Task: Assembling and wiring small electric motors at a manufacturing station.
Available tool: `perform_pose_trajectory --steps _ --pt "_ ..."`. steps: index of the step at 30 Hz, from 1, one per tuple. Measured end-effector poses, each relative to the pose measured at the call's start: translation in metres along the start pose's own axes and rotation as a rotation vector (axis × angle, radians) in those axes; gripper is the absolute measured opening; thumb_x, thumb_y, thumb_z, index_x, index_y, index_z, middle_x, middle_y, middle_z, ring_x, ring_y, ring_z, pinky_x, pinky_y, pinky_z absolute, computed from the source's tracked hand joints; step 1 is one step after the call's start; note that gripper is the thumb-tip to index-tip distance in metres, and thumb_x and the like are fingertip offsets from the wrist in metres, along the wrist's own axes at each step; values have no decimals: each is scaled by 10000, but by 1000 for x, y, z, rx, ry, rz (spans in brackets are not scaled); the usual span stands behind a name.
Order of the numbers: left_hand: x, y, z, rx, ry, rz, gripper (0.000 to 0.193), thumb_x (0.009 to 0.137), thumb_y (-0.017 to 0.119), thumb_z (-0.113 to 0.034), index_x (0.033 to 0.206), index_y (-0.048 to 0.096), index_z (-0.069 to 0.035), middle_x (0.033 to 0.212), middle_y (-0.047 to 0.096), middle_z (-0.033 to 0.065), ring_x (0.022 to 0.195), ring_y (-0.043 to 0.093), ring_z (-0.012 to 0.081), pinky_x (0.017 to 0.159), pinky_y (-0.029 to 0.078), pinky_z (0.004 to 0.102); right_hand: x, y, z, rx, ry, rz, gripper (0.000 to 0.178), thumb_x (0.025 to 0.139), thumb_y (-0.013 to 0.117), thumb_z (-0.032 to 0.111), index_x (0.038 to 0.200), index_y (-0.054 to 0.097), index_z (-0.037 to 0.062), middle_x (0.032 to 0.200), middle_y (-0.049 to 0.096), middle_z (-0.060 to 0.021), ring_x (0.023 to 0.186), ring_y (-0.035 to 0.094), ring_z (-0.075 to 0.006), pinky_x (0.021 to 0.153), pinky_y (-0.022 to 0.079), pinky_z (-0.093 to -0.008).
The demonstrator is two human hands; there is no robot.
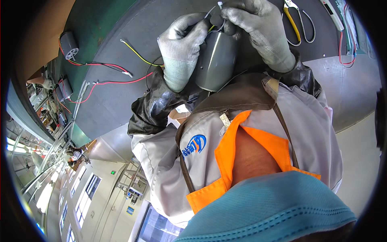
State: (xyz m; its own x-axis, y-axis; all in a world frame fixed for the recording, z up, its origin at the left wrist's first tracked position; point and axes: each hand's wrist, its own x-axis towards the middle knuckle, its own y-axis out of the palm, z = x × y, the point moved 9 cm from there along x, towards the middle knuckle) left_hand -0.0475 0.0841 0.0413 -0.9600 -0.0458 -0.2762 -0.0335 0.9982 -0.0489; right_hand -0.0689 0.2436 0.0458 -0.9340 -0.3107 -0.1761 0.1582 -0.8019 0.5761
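Both my hands wear pale grey knitted gloves, and they meet above a dark grey cylindrical motor lying on the bench by my apron. My left hand is closed, with a thin pale strip like a cable tie's tail rising from its fingertips. My right hand is also closed, its thumb and fingers pinched beside a small white head that looks like part of a cable tie. Short wires, one yellow-green, come out at the motor's far end between my hands. The right fingertips are partly hidden.
Yellow-handled pliers lie to the right, near a white pen-like tool and red wires. At left are another grey motor with red and black leads, and a yellow-green wire. The metal bench edge curves near me.
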Motion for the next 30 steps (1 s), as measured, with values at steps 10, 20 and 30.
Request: perform_pose_trajectory --steps 10,20,30 --pt "3 26 -8 -35 122 25 175 913 706 -36 1060 729 56 914 713 59 785 630 82 695 517 242 10 -15 12 -421 260 127 505 933 635 12 1417 506 -46 841 640 -14 650 568 -59 575 470 -218" --pt "-21 55 -57 623 784 37 220 879 687 -13 1099 684 -5 888 707 135 748 686 215 712 550 333 -17 -3 56 -1159 -495 38 220 916 669 88 1112 708 -2 824 693 -89 692 638 -156 634 512 -304" --pt "-20 40 -14 234 374 -86 281 875 681 -17 1154 652 -12 888 693 144 727 668 262 689 544 358 -5 -94 41 -619 -5 -267 75 917 680 32 878 706 -27 749 604 25 649 507 -35 548 390 -205"
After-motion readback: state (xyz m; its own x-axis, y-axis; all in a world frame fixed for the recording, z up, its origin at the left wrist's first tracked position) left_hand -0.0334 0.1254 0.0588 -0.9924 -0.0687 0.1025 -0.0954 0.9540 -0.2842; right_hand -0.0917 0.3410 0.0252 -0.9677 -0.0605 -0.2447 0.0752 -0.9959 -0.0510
